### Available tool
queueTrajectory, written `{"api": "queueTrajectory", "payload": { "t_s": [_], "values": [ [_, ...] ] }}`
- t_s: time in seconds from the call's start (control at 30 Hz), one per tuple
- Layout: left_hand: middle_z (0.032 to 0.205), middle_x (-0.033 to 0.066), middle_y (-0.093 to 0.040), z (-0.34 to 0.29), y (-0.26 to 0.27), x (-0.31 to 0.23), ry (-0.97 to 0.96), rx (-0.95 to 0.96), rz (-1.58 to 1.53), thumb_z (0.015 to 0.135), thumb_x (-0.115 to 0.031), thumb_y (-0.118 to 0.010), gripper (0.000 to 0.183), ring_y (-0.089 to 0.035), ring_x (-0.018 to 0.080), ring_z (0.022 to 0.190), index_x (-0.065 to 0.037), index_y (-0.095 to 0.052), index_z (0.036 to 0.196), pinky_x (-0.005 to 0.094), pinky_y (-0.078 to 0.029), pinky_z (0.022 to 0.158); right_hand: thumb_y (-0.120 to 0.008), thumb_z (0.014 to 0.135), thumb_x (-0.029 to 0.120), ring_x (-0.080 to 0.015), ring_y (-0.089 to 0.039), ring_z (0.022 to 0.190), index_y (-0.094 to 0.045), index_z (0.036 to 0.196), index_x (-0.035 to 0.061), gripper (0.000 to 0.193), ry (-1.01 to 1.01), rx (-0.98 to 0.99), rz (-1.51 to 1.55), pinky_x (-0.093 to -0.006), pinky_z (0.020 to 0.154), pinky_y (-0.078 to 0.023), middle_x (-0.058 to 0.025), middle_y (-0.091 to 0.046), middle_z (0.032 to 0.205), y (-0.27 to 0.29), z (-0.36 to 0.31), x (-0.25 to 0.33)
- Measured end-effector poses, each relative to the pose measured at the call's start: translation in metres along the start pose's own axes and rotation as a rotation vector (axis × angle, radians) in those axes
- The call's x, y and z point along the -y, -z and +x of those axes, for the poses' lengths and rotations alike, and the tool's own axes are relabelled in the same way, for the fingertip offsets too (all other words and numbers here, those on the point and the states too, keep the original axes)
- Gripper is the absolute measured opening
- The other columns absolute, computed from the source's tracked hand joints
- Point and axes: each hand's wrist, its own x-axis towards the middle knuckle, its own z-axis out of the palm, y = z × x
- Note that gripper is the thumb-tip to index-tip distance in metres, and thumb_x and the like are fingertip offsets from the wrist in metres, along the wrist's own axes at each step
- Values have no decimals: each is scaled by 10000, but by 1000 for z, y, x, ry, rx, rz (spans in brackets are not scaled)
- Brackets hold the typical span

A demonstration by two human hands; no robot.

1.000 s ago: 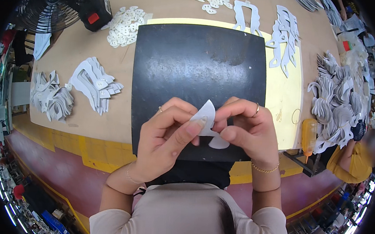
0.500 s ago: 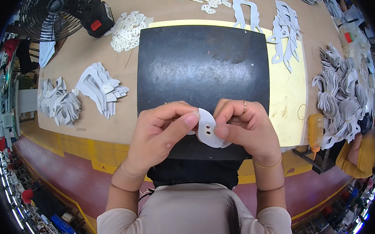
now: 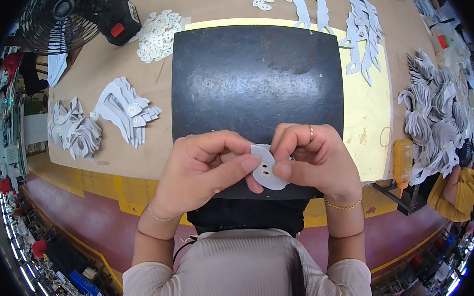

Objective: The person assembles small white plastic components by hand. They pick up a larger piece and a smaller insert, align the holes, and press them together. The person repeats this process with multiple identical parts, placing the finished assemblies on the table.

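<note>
A flat, curved grey-white cut piece (image 3: 259,150) is pinched between both of my hands above the near part of the black mat (image 3: 236,82). A small white patch with two dark holes (image 3: 264,173) lies against its face. My left hand (image 3: 205,168) grips the piece's left edge between thumb and fingers. On the other side my right hand (image 3: 315,164) is closed on it, with the thumb pressing at the patch's right edge. The fingers behind the piece are partly hidden.
Piles of small white patches (image 3: 158,38) lie at the far left and far middle. Grey cut pieces are stacked at left (image 3: 127,110), far right (image 3: 363,36) and right (image 3: 431,117). A black fan (image 3: 65,9) stands far left. An orange squeeze bottle (image 3: 402,162) sits near a person's yellow sleeve (image 3: 459,194).
My left thumb has slid further right over the cut piece, toward the holed patch. The piece has tilted slightly, and the view has shifted a little.
</note>
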Motion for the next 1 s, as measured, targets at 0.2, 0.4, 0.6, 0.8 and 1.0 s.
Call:
{"api": "queueTrajectory", "payload": {
  "t_s": [0.2, 0.4, 0.6, 0.8, 1.0],
  "values": [
    [803, 80, -721, 0, -2, 2, -33, -3, 40, 952, -68, -633, 121, -605, 28, 681, 22, -664, 1026, 168, -395, 532, -743, 806, 5, -53, -573, 772, -661, 803, 19, 84, 19, -26, -20, -221, 704, -453, 1, -640, 823, 0, -2, 1],
    [923, 125, -716, -1, -2, -1, 6, -8, -72, 959, -52, -614, 179, -688, 149, 824, 64, -654, 1089, 216, -524, 702, -737, 788, -31, -96, -565, 756, -659, 814, -3, 87, 48, -51, -117, -230, 678, -442, -49, -603, 841, 0, 0, 1],
    [880, 101, -725, -3, -1, -2, 109, -15, -60, 958, -72, -623, 155, -682, 103, 790, 45, -668, 1049, 185, -450, 593, -718, 805, -39, -103, -579, 750, -677, 851, -20, 65, 177, -38, -258, -227, 659, -449, -65, -624, 861, 1, 0, -1],
    [796, 67, -730, -5, 0, -4, 94, 26, 58, 957, -97, -631, 139, -618, 21, 685, 21, -674, 1017, 174, -360, 513, -730, 863, 95, -45, -611, 695, -740, 941, 17, 110, 69, -74, -333, -199, 568, -460, -22, -700, 774, -1, -1, 13],
    [807, 71, -727, -5, -2, 0, 28, 27, 49, 959, -90, -629, 131, -636, 38, 690, 25, -670, 1008, 180, -376, 504, -740, 810, -21, -85, -622, 696, -712, 895, -41, 91, -5, -82, -405, -217, 605, -484, -52, -681, 782, -6, 2, 25]
  ]
}}
